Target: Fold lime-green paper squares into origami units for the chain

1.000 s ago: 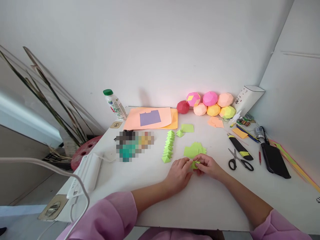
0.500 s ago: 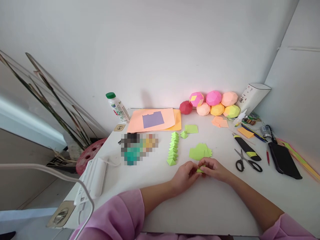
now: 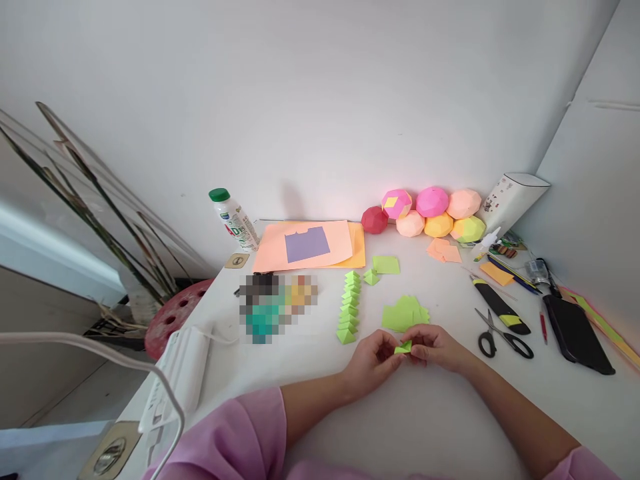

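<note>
- Paper piece, lime-green and folded, sits between the two hands, just above the near part of the white table.
- Left hand grips its left side, thumb and fingers drawn close together.
- Right hand pinches the opposite side, its grip equally narrow.
- Flat green paper sheets lie overlapping just beyond the fingers.
- Small folded green pyramids form a column to the left of those sheets, near the left hand.
- Black-handled scissors lie partly open to the right, beside a black-and-yellow utility knife.
- Faceted paper balls stand against the wall.
</note>
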Action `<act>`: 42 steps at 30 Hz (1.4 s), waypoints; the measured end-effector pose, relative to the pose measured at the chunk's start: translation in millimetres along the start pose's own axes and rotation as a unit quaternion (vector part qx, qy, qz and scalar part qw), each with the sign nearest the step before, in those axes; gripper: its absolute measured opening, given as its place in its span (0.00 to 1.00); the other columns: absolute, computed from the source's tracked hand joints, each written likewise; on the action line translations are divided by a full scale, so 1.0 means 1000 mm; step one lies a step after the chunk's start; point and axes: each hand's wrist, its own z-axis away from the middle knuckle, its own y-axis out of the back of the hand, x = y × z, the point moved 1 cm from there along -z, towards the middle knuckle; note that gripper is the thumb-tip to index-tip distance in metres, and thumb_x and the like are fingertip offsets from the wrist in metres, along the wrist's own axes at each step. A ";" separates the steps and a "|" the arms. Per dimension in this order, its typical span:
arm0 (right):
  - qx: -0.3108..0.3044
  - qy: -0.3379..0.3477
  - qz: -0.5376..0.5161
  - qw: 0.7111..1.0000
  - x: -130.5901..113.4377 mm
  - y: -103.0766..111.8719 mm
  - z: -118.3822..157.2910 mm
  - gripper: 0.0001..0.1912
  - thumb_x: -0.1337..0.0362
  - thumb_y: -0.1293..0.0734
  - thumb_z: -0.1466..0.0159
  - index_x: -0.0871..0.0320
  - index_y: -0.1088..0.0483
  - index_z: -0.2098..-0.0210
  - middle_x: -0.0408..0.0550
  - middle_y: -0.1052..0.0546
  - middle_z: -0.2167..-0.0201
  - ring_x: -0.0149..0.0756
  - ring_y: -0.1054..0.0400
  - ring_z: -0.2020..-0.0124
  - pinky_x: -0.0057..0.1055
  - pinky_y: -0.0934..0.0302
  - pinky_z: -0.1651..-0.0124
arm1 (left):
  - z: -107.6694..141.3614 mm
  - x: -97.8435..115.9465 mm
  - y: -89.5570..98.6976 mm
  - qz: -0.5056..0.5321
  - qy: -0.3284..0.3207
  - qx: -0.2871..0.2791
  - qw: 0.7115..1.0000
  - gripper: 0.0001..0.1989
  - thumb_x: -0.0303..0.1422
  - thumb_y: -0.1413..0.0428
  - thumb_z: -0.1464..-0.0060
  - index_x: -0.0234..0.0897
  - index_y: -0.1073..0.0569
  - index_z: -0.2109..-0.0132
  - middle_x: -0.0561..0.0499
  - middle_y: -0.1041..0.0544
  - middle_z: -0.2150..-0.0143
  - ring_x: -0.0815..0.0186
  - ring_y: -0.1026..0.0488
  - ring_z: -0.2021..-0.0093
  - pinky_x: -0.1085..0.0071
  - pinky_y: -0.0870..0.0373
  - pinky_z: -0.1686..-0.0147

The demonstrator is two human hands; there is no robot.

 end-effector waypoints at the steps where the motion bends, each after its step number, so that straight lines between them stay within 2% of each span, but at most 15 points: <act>1: 0.002 -0.002 -0.004 1.000 0.000 0.000 0.000 0.19 0.52 0.31 0.47 0.61 0.30 0.64 0.43 0.30 0.79 0.30 0.34 0.77 0.25 0.42 0.77 | 0.000 0.000 0.000 -0.001 0.002 -0.002 1.000 0.14 0.42 0.46 0.49 0.35 0.37 0.66 0.58 0.40 0.75 0.74 0.45 0.76 0.76 0.46 0.76; 7: 0.023 0.000 -0.023 0.999 0.004 0.000 -0.001 0.18 0.54 0.32 0.45 0.59 0.31 0.61 0.43 0.28 0.78 0.31 0.33 0.77 0.27 0.41 0.77 | 0.000 -0.004 0.001 0.006 0.010 -0.007 1.000 0.15 0.42 0.45 0.49 0.34 0.35 0.64 0.55 0.32 0.73 0.74 0.40 0.76 0.76 0.42 0.75; 10: 0.022 0.010 -0.020 0.999 0.003 -0.001 0.000 0.15 0.54 0.33 0.44 0.59 0.29 0.63 0.42 0.29 0.79 0.30 0.34 0.78 0.26 0.41 0.77 | 0.000 -0.006 0.000 0.005 0.013 -0.007 1.000 0.15 0.43 0.45 0.50 0.34 0.34 0.64 0.54 0.30 0.73 0.73 0.38 0.75 0.76 0.41 0.75; 14: 0.002 0.037 -0.008 0.999 0.000 -0.002 0.000 0.11 0.57 0.33 0.43 0.59 0.28 0.68 0.44 0.28 0.78 0.29 0.35 0.78 0.25 0.41 0.77 | 0.001 -0.005 0.000 0.003 0.015 -0.013 1.000 0.15 0.43 0.46 0.49 0.34 0.35 0.65 0.54 0.32 0.74 0.73 0.39 0.76 0.76 0.42 0.75; 18: -0.001 0.038 0.001 0.999 -0.001 -0.001 0.000 0.11 0.58 0.34 0.42 0.59 0.27 0.66 0.45 0.28 0.76 0.29 0.34 0.77 0.26 0.40 0.77 | 0.001 0.000 0.000 0.003 0.012 -0.018 1.000 0.13 0.40 0.46 0.49 0.34 0.36 0.65 0.57 0.36 0.76 0.74 0.43 0.77 0.77 0.44 0.77; 21: 0.002 0.039 0.008 0.999 0.000 -0.001 0.001 0.10 0.58 0.34 0.42 0.58 0.26 0.66 0.45 0.28 0.75 0.29 0.34 0.78 0.26 0.39 0.76 | 0.001 0.001 -0.001 -0.023 0.009 -0.001 1.000 0.11 0.38 0.46 0.49 0.34 0.35 0.65 0.56 0.36 0.76 0.74 0.42 0.77 0.76 0.43 0.76; 27: -0.001 0.061 0.030 0.998 0.001 0.000 0.003 0.08 0.62 0.35 0.41 0.56 0.25 0.64 0.45 0.27 0.76 0.28 0.34 0.79 0.25 0.39 0.78 | 0.003 -0.002 -0.006 -0.072 -0.009 0.030 0.997 0.08 0.36 0.48 0.47 0.34 0.32 0.64 0.51 0.29 0.71 0.71 0.36 0.73 0.75 0.38 0.73; 34: -0.017 0.084 0.052 0.995 -0.001 0.005 0.004 0.10 0.65 0.36 0.40 0.54 0.25 0.60 0.46 0.26 0.78 0.29 0.33 0.80 0.25 0.38 0.78 | 0.005 0.006 -0.004 -0.092 -0.034 0.034 0.995 0.08 0.33 0.50 0.46 0.34 0.31 0.61 0.49 0.27 0.69 0.70 0.35 0.73 0.74 0.37 0.72; 37: -0.024 0.074 0.046 0.996 -0.003 0.007 0.004 0.10 0.66 0.36 0.40 0.52 0.25 0.61 0.46 0.26 0.78 0.30 0.33 0.79 0.24 0.39 0.79 | 0.006 0.010 -0.003 -0.086 -0.040 0.019 0.995 0.09 0.33 0.53 0.44 0.34 0.30 0.60 0.48 0.26 0.68 0.70 0.34 0.73 0.74 0.37 0.72; 42: -0.039 0.025 0.050 0.998 -0.006 0.011 0.006 0.08 0.65 0.36 0.40 0.53 0.25 0.64 0.48 0.26 0.78 0.32 0.31 0.78 0.24 0.38 0.80 | 0.007 0.008 -0.004 -0.100 -0.034 0.036 0.994 0.10 0.32 0.53 0.44 0.35 0.30 0.58 0.48 0.26 0.69 0.68 0.33 0.72 0.73 0.35 0.71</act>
